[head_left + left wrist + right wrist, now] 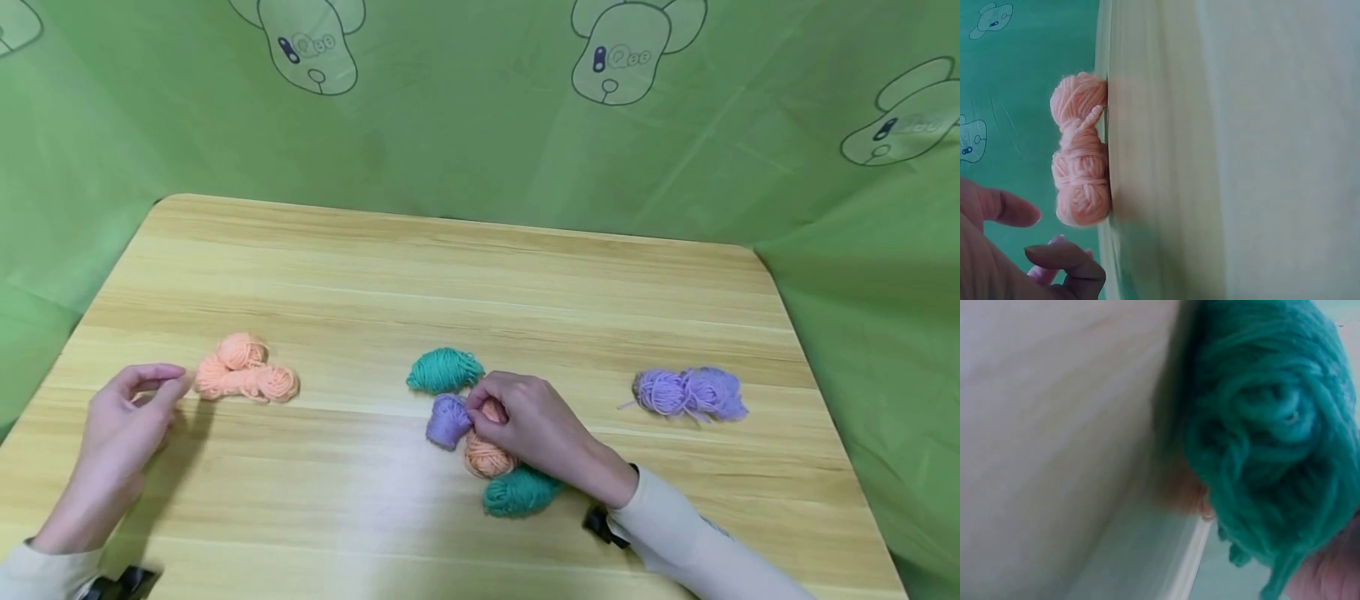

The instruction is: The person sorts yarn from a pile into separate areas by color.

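My right hand [528,429] is over a small cluster of yarn balls in the middle of the table, thumb and forefinger pinching the right edge of a purple yarn ball [447,422]. Partly hidden under that hand lies an orange yarn ball [489,457]. A green yarn ball [519,492] sits below the wrist; it fills much of the right wrist view. Another green yarn ball [445,371] lies just beyond the purple one. Holding nothing, my left hand [123,429] hovers with loosely bent fingers beside a group of orange yarn balls [243,371].
Purple yarn balls [690,393] lie side by side at the right of the wooden table [465,275]. Green cloth [465,150] with printed bear heads hangs behind the table and along its sides.
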### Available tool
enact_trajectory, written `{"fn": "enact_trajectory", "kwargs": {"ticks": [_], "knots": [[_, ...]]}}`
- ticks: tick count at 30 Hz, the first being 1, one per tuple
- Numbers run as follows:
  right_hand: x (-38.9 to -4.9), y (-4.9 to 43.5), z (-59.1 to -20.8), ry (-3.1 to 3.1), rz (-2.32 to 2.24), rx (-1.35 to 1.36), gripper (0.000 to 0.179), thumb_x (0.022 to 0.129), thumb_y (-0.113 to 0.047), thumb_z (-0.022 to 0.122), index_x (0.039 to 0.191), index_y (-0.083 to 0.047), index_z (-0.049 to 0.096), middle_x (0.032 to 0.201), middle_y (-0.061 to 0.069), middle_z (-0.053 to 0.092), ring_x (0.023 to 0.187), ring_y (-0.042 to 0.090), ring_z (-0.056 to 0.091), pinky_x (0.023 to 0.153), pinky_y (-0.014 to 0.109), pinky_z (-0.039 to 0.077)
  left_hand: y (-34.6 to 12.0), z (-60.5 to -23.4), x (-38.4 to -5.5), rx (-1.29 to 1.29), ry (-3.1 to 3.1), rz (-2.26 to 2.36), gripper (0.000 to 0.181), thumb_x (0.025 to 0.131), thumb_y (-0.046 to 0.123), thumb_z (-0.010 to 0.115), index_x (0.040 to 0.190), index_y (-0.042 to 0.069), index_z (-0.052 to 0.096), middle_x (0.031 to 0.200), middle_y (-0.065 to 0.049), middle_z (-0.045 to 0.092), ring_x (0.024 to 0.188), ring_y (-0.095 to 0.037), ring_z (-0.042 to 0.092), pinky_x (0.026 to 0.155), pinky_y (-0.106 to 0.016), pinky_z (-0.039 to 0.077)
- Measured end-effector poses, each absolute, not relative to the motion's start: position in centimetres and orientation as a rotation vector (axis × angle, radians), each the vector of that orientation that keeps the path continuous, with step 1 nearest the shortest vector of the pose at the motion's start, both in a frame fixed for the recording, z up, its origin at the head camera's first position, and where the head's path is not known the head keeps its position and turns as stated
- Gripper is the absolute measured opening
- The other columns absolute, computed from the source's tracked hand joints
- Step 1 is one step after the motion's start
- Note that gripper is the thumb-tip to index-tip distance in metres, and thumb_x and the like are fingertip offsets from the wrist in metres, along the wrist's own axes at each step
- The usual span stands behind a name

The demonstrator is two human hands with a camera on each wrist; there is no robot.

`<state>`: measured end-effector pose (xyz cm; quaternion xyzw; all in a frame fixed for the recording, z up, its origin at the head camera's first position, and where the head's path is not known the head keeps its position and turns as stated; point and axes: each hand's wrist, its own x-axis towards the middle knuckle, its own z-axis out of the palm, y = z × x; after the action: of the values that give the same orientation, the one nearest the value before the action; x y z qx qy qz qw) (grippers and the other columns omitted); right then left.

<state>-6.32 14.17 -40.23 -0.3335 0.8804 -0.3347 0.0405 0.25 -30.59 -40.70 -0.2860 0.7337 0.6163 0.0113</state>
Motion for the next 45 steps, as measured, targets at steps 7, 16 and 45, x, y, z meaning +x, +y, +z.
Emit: {"fn": "enact_trajectory", "kwargs": {"ticks": [7, 16, 45], "knots": [[-6.2, 14.4, -40.2, 2.667, -1.127, -1.009, 0.014, 0.09, 0.003, 0.08, 0.095, -0.01, 0.075, 0.09, -0.005, 0.07, 0.072, 0.006, 0.056, 0.058, 0.022, 0.05, -29.5, -40.0, 0.4, -0.906, 2.557, 1.826, 0.014, 0.106, 0.011, 0.066, 0.115, 0.022, 0.064, 0.104, 0.009, 0.057, 0.068, -0.005, 0.05, 0.05, -0.019, 0.041], [-6.3, 14.7, -40.0, 2.611, -1.229, -0.975, 0.014, 0.092, 0.004, 0.078, 0.096, -0.009, 0.077, 0.083, -0.009, 0.065, 0.067, 0.004, 0.052, 0.055, 0.021, 0.045, -27.9, -39.3, 0.5, -0.808, 2.598, 2.004, 0.016, 0.104, 0.006, 0.069, 0.114, 0.017, 0.072, 0.093, 0.007, 0.069, 0.061, -0.007, 0.047, 0.043, -0.022, 0.034], [-6.5, 17.8, -37.6, 2.747, -1.294, -0.845, 0.017, 0.093, -0.001, 0.084, 0.099, -0.015, 0.077, 0.067, -0.013, 0.048, 0.056, 0.005, 0.044, 0.049, 0.024, 0.038, -19.7, -39.4, 0.2, -0.104, 2.56, 1.819, 0.021, 0.108, 0.007, 0.065, 0.126, -0.002, 0.071, 0.118, -0.015, 0.077, 0.098, -0.018, 0.073, 0.076, -0.025, 0.055]]}}
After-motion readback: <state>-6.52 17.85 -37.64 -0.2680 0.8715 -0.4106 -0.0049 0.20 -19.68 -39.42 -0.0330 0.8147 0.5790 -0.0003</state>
